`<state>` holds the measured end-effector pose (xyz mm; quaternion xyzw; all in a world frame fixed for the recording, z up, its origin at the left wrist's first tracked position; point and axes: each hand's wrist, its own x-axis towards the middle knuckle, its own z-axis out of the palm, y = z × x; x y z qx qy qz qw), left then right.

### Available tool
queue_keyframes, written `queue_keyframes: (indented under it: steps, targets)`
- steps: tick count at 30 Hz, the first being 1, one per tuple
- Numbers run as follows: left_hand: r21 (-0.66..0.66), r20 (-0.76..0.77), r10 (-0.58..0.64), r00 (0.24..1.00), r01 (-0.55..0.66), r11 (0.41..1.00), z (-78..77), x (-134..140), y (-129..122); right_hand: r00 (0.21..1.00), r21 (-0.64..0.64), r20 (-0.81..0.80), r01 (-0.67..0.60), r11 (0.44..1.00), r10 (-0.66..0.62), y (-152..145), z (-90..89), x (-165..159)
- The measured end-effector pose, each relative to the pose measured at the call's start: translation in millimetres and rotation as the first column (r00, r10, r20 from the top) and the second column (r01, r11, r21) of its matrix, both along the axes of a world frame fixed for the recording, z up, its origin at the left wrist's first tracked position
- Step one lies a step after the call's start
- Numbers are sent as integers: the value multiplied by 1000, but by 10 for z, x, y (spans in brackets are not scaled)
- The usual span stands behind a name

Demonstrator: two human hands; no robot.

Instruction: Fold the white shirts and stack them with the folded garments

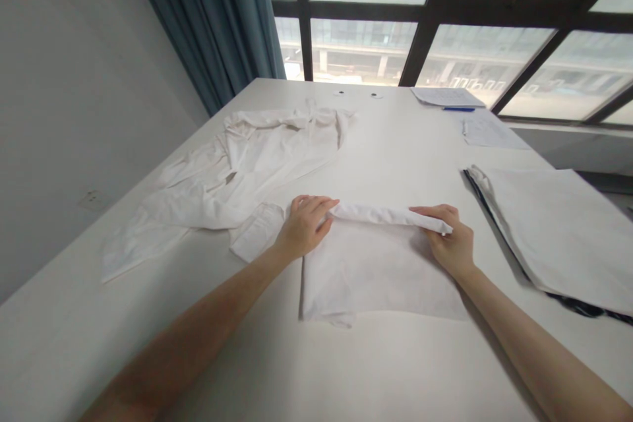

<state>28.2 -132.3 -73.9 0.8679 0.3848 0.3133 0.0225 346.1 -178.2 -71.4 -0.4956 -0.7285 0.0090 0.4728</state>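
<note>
A folded white garment (pixel 386 270) lies on the table in front of me. Its far edge forms a narrow, thick band that rises a little between my hands. At the left end of this band, my left hand (pixel 307 227) grips the cloth with bent fingers. My right hand (pixel 450 237) pinches the right end, thumb and fingers on either side of the band. Just left of my left hand lies a flat white piece of cloth (pixel 260 231); I cannot tell which garment it belongs to.
A second white garment (pixel 277 151) spreads crumpled over the left of the white table (pixel 395 369). At the right is a folded white stack (pixel 568 231) with dark material beneath. Papers (pixel 448 97), a blue pen (pixel 458 109) and two small round items lie near the window.
</note>
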Motion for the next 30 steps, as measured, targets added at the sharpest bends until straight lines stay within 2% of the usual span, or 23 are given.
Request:
queue_keyframes:
  steps: [3, 8, 12, 16, 23, 30]
  targets:
    - [-25, -45, 27, 999, -28, 999, -19, 9, 3, 1000, 26, 23, -18, 999, 17, 2, -3, 4]
    - [-47, -1, 47, 999, -47, 998, -41, 5, 28, 995, 88, 102, 3, 996, -12, 3, -37, 13]
    - [-12, 25, 51, 998, -50, 999, 0, 7, 14, 986, 168, 160, 29, 985, -56, 0, -57, 9]
    - [32, 30, 104, 994, -105, 994, 45, 17, -4, 965, 164, 234, 80, 983, -117, -1, -53, 17]
    - [78, 19, 130, 991, -131, 988, 42, 15, 0, 939, 302, 336, -36, 953, -71, 24, -24, 44]
    - [153, -31, 82, 996, -77, 985, 60, 13, -21, 873, 228, 443, 109, 968, -203, 28, 23, 21]
